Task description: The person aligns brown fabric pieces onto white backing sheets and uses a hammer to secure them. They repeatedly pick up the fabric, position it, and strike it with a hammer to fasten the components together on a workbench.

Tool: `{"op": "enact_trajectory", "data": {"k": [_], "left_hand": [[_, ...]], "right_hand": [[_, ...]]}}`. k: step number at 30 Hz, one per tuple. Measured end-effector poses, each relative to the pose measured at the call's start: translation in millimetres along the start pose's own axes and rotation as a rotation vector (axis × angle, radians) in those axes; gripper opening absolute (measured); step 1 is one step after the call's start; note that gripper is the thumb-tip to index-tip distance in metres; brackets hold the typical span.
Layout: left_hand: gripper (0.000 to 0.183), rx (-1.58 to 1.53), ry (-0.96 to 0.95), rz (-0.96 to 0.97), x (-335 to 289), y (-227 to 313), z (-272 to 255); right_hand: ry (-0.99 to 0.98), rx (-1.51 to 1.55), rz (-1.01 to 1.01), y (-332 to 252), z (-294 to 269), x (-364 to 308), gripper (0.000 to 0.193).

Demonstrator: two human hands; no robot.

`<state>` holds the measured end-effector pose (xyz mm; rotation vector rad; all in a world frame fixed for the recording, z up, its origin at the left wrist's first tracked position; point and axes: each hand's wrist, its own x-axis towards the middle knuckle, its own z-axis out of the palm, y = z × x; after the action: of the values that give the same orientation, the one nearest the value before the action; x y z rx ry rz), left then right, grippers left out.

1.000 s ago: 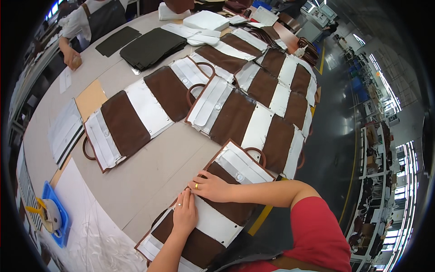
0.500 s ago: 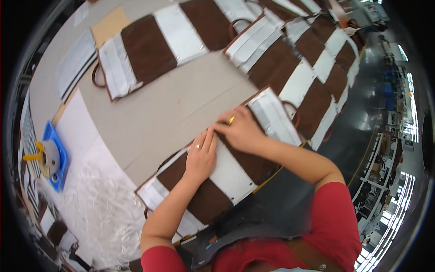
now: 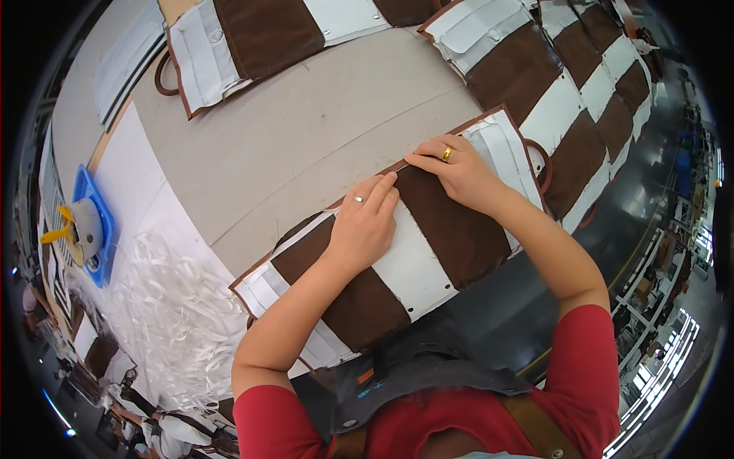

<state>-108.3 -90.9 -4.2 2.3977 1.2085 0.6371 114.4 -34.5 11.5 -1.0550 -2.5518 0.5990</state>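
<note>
I see the panel point(image 3: 428, 252), a flat piece of brown leather banded with white strips, lying at the near edge of the table point(image 3: 306, 145), slanting from near left up to far right. My left hand point(image 3: 365, 226) lies flat on it, palm down, fingers stretched toward the panel's far edge, a ring on one finger; it grips nothing, only presses. My right hand point(image 3: 459, 172) sits just to the right of it, also on the panel, with its fingertips pinched narrowly at the brown far edge beside the left fingertips; it wears a gold ring. I cannot tell if anything thin is held in that pinch. A brown loop handle point(image 3: 541, 157) shows at the panel's right end. Farther off, more panels point(image 3: 260, 34) of the same kind lie on the table, one at the far left and a row point(image 3: 566, 84) running along the far right. To the near left a heap of white strips point(image 3: 172, 314) lies on a white sheet, and left of that a blue tray point(image 3: 95, 229) holds a tape roll with a yellow part.
</note>
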Motion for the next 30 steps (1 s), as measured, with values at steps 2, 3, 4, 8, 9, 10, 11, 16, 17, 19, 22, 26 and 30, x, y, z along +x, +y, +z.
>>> {"op": "enact_trajectory", "data": {"k": [2,3,4,8,9,10,11,16,17,19,22,26,30], "left_hand": [[0.044,-0.140,0.024,-0.105,4,4,-2],[0.045,-0.042,0.001,-0.100,6,6,1],[0.046,0.055,-0.021,-0.094,8,9,6],[0.047,0.265,-0.111,-0.045,11,7,9],[0.047,0.363,-0.109,0.001,9,8,11],[0.046,0.463,-0.107,0.046,6,9,14],[0.046,0.560,-0.104,0.099,6,10,14],[0.045,0.476,-0.087,0.073,7,14,10],[0.044,0.410,-0.067,0.056,8,13,9],[0.042,0.025,-0.048,-0.107,5,9,-5],[0.040,-0.159,0.024,-0.222,2,6,-11],[0.042,-0.072,0.061,-0.206,10,10,-2],[0.048,0.321,0.030,-0.081,4,9,18]], "right_hand": [[0.024,-0.116,-0.046,-2,4,-1,0.037],[0.035,-0.174,-0.069,-3,6,-2,0.037],[0.032,-0.201,-0.088,-4,6,-2,0.035],[-0.015,-0.292,-0.144,1,-6,-2,0.035],[-0.037,-0.307,-0.158,6,-12,-3,0.036],[-0.035,-0.336,-0.142,11,-17,-7,0.036],[-0.032,-0.369,-0.120,18,-22,-12,0.035],[0.060,-0.412,-0.024,19,-21,-14,0.024],[0.068,-0.344,0.050,16,-21,-14,0.024],[0.126,-0.226,0.178,10,-22,-15,0.025],[0.220,-0.106,0.256,0,-17,-17,0.027],[0.218,-0.110,0.162,-24,1,-13,0.034],[0.172,-0.229,0.204,-32,20,-17,0.041]]}}
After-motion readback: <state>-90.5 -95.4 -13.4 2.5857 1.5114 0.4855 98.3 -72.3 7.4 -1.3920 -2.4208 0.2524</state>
